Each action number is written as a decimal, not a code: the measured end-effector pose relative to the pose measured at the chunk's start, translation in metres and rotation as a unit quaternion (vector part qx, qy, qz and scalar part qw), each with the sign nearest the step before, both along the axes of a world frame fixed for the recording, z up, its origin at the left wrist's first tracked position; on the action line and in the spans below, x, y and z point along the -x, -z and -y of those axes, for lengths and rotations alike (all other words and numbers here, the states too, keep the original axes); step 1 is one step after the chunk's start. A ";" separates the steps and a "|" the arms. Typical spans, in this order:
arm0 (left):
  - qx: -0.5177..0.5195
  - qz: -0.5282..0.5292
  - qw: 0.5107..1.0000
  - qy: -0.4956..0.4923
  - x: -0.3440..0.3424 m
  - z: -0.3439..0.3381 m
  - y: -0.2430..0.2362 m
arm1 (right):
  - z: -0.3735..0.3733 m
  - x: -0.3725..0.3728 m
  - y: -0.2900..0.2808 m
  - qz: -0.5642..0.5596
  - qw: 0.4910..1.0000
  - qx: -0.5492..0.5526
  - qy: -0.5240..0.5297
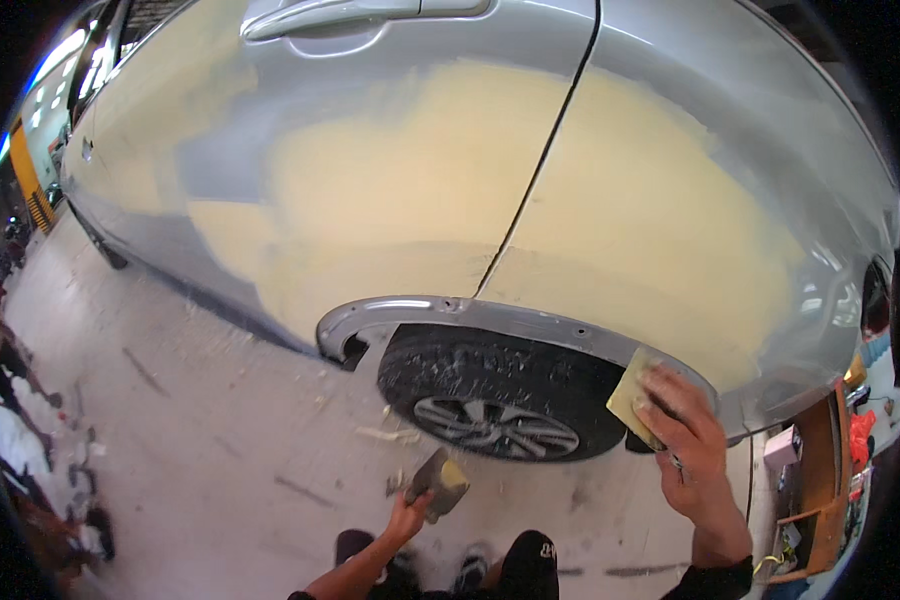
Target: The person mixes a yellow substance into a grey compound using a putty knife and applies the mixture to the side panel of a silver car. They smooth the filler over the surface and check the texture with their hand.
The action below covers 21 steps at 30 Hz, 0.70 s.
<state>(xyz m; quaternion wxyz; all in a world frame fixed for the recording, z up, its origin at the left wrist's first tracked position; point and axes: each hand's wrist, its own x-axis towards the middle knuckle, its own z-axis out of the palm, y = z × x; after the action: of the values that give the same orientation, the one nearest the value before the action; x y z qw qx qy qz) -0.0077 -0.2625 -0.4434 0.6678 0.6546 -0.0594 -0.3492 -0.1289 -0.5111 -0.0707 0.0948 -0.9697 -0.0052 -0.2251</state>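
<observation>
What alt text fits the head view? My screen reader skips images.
A person's right hand presses a yellow spreader against the filler-coated rear panel of a silver car, above the wheel. Their left hand holds a filler-loaded board low near the floor.

The car body (390, 190) fills the upper part of the view, with the door handle (330, 18) at the top and the door seam (540, 170) running down to the wheel arch (490, 315). The wheel (495, 400) sits under the arch, on the floor (200, 440). The right hand (690, 440) presses a pad (632, 395) against the arch's right end, beside the wheel. The left hand (407, 518) is lower, in front of the wheel, holding a board (438, 482) above the floor. A bench (820, 470) stands at the far right, behind the right hand
</observation>
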 end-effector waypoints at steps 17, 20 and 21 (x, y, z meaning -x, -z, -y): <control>0.135 0.089 0.986 -0.026 -0.065 0.035 0.200 | -0.015 -0.078 0.077 0.134 0.831 0.526 0.121; 0.149 0.096 0.984 -0.011 -0.068 0.031 0.196 | -0.007 -0.089 0.069 0.125 0.815 0.557 0.095; 0.152 0.095 0.984 -0.008 -0.067 0.032 0.197 | -0.005 -0.092 0.066 0.119 0.811 0.567 0.082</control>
<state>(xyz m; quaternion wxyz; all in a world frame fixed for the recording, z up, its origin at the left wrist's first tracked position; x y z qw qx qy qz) 0.0597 -0.2945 -0.6402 0.7540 0.5758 -0.1694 -0.2671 -0.0364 -0.5060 -0.1369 -0.4921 -0.8136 -0.0640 -0.3030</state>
